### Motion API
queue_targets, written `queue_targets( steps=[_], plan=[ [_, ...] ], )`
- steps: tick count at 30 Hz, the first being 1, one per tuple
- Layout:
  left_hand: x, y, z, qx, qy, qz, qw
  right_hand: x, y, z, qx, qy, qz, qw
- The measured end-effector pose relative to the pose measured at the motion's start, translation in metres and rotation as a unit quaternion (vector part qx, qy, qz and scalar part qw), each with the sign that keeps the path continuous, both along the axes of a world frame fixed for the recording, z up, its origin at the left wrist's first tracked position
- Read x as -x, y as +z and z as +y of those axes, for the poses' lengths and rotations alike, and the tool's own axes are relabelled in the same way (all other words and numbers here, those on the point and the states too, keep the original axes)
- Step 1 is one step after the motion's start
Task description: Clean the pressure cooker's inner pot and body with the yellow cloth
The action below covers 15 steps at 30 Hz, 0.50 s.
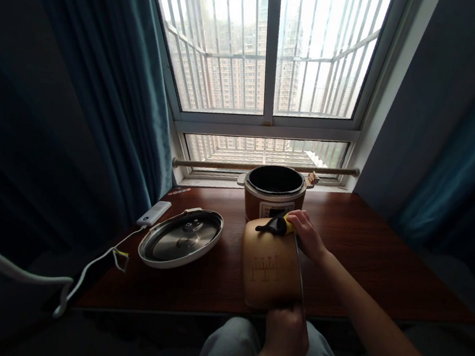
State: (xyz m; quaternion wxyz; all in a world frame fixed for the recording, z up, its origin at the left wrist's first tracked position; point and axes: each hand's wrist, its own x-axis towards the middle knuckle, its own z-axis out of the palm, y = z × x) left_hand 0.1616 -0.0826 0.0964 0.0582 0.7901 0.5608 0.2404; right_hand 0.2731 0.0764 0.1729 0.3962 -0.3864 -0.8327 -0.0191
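Fingers (296, 217) of the right hand (307, 234) are bending close together over the yellow end of a black-and-yellow piece (276, 226), holding it against the outer wall of a gold pot (273, 265); what the piece is made of, I cannot tell. The left hand (288, 331) is closing fist-like at the pot's near edge by the rim, its fingertips hiding from view, so how they are pinching it I cannot tell.

Between the two hands the pot is lying tipped on its side over the near part of the table (368, 255), its mouth facing right and its wall showing reddish printed marks. Its inside is turning away from view.

Just beyond it, a brown-and-cream cooker (256, 201) is standing upright and open, its dark interior showing no clear contents. To the left, a round lid (187, 239) with a white rim is resting shiny face up. Farther left, a white power bank (154, 213) is lying near the table's edge, a white cable (95, 261) trailing from it.

The reddish-brown tabletop is reaching to a barred window (267, 120), where daylight is coming in past tall buildings. Blue curtains (116, 66) are hanging at both sides.
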Motion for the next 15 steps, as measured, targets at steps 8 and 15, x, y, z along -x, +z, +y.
queue_targets(
  steps=[8,15],
  plan=[
    [0.002,0.002,-0.001,0.015,0.014,0.004,1.0,-0.014,-0.016,-0.006,-0.016,-0.054,0.112,0.992],
    [0.003,-0.001,0.003,0.002,0.012,0.017,1.0,-0.061,-0.033,-0.035,0.093,-0.167,0.471,0.861]
  ],
)
